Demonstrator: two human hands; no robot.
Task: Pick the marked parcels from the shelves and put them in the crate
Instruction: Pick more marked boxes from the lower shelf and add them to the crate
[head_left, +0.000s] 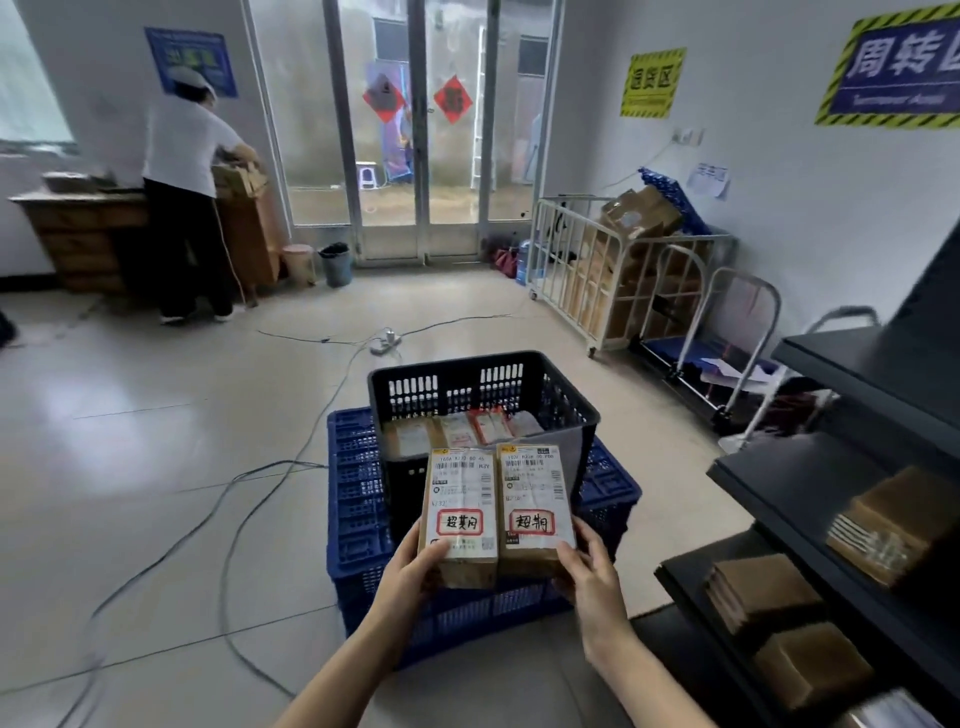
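I hold two brown parcels side by side over the near edge of the black crate (395, 384). Each carries a white shipping label with a red-framed handwritten mark. My left hand (413, 564) grips the lower left corner of the left parcel (460, 514). My right hand (587, 564) grips the lower right corner of the right parcel (535, 506). The black crate stands on a blue crate (358, 519) and holds several labelled parcels (467, 428) on its floor.
Black shelves (831, 499) with brown parcels (893, 525) stand close on my right. Cables (244, 499) trail over the tiled floor to a power strip (385, 343). A white cage trolley (608, 270) of boxes and platform carts stand at the right wall. A person (189, 197) works at a wooden desk, far left.
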